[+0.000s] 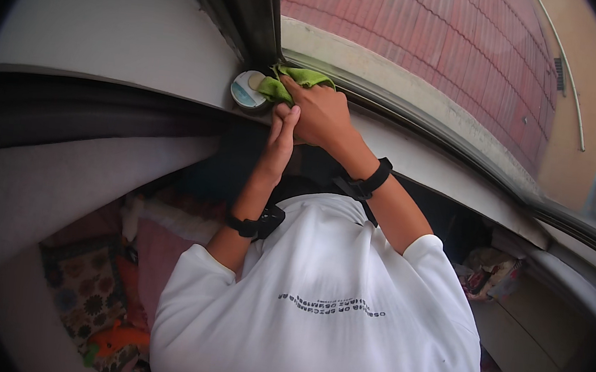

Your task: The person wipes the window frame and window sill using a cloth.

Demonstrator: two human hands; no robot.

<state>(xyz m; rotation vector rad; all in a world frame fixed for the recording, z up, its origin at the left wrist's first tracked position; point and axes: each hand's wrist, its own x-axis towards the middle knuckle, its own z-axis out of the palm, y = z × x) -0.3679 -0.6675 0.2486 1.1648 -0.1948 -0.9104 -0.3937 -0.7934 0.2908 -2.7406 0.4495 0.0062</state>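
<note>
My right hand grips a green cloth, pressing it into the corner where the window track meets the dark frame. The index finger reaches along the cloth. Close below, my left hand has its thumb up and its fingers bent, right beside the right hand and the cloth's lower end. Whether it holds part of the cloth is hidden. A round container with a white and teal top stands on the sill just left of the cloth, whose edge meets it.
A dark window frame rises at the corner. The window track runs to the right along the white sill. Outside lies a red tiled roof. Below left are a patterned textile and an orange plush toy.
</note>
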